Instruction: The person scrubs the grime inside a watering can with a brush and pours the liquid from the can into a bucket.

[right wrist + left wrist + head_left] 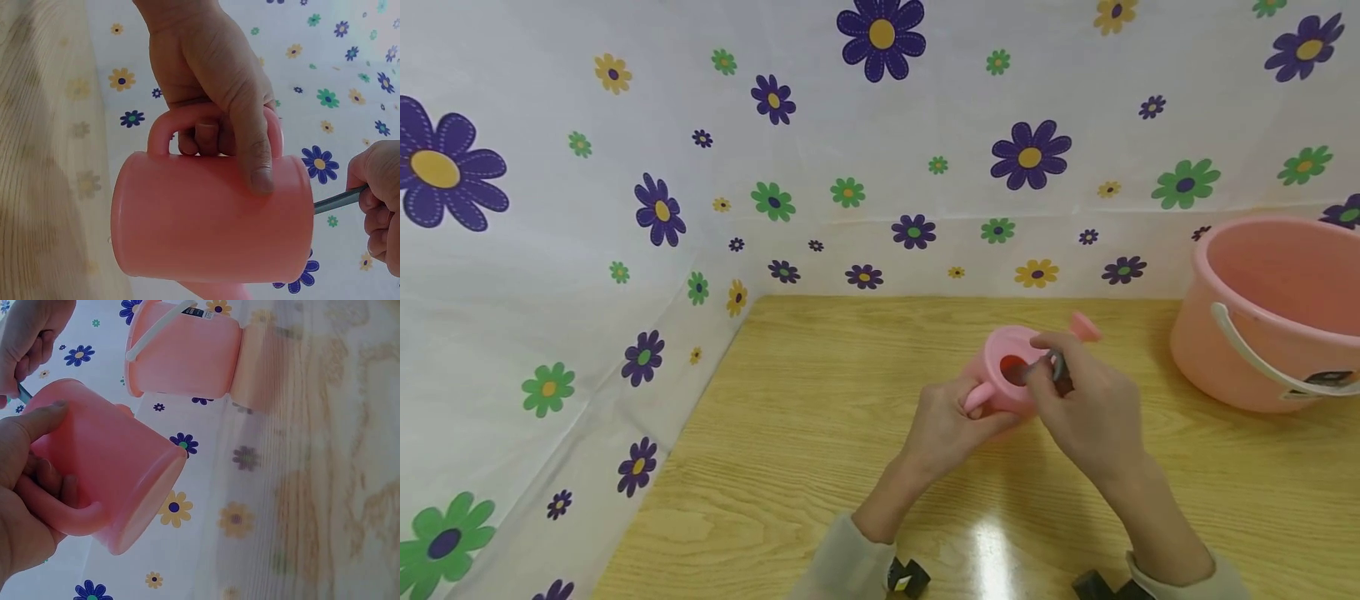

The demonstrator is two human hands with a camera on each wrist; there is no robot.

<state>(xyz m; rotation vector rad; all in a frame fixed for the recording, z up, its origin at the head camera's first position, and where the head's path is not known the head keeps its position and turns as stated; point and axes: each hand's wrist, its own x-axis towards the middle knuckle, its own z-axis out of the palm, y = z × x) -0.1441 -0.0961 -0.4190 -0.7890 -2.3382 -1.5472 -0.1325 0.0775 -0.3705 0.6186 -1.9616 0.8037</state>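
Note:
A pink watering can (112,444) is held in my left hand (943,429). The fingers curl through its loop handle (165,134), and the thumb lies along the can's body in both wrist views. My right hand (1093,408) grips a slim dark grey tool (337,201) with curled fingers. From that hand the tool's shaft runs into the can's round top opening (1011,367). Its far end is hidden inside, so I cannot tell what kind of tool it is. The pink sprinkler head (1084,327) points away to the right in the head view.
A larger pink bucket (1202,333) with a white carrying handle (1247,350) stands on the right of the wood-grain table (805,433). White cloth (805,150) printed with purple, green and yellow flowers hangs along the back and left side.

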